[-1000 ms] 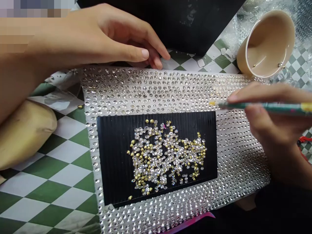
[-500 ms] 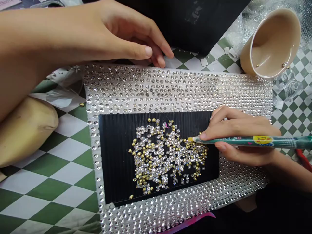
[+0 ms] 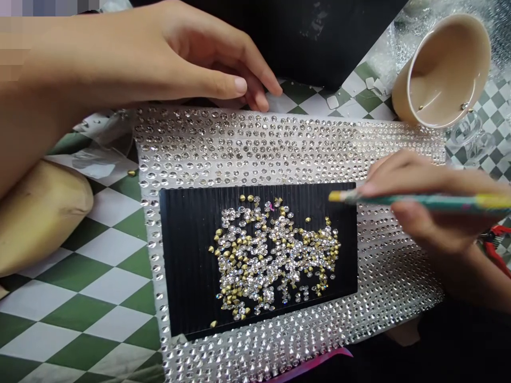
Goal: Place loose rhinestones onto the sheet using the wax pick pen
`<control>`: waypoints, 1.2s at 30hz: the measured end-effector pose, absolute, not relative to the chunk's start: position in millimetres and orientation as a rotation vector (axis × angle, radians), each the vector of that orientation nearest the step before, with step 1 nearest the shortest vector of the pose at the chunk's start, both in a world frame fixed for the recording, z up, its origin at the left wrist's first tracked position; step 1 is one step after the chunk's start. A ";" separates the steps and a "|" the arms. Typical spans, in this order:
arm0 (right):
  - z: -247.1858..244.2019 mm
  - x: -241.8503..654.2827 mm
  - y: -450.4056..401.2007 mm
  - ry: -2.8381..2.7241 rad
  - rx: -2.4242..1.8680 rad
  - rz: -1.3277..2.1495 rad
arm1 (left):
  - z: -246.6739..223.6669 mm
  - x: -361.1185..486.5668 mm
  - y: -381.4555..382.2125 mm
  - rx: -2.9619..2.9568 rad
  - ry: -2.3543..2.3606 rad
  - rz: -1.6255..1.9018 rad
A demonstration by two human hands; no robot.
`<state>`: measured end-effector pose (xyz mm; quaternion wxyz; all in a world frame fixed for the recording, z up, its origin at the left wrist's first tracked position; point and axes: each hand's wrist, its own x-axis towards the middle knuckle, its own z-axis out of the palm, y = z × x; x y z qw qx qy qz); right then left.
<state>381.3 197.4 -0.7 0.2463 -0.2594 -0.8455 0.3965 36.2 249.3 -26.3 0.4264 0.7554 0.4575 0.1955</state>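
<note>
My right hand (image 3: pixel 435 202), slightly blurred, grips a green pen-like tool (image 3: pixel 431 201) with a yellow tip, held over the right end of a black ribbed tray (image 3: pixel 191 255). Loose clear and gold-backed rhinestones (image 3: pixel 259 255) lie scattered on the tray. The tray rests on a white sheet (image 3: pixel 247 143) covered with rows of rhinestones. My left hand (image 3: pixel 199 64) hovers at the sheet's top edge, fingers loosely curved, thumb apart from them, holding nothing.
A beige cup (image 3: pixel 443 74) lies tipped at the upper right, with a few stones inside. A black object (image 3: pixel 311 42) stands at the top. A yellowish rounded object (image 3: pixel 43 213) is at the left. Red-handled pliers (image 3: pixel 497 250) sit at the right edge, on a green-and-white checkered cloth (image 3: pixel 107 255).
My right hand has lifted the tool away from the stones, up and to the right. My left hand has barely moved.
</note>
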 end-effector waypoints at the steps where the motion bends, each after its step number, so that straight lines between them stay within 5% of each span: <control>1: 2.4 377.0 195.7 -2.349 -0.616 1.106 | -25.9 36.6 249.0 1.879 1.148 0.489; 36: 2.8 363.9 192.1 -2.396 -0.453 1.061 | -25.4 41.2 248.7 1.868 1.163 0.502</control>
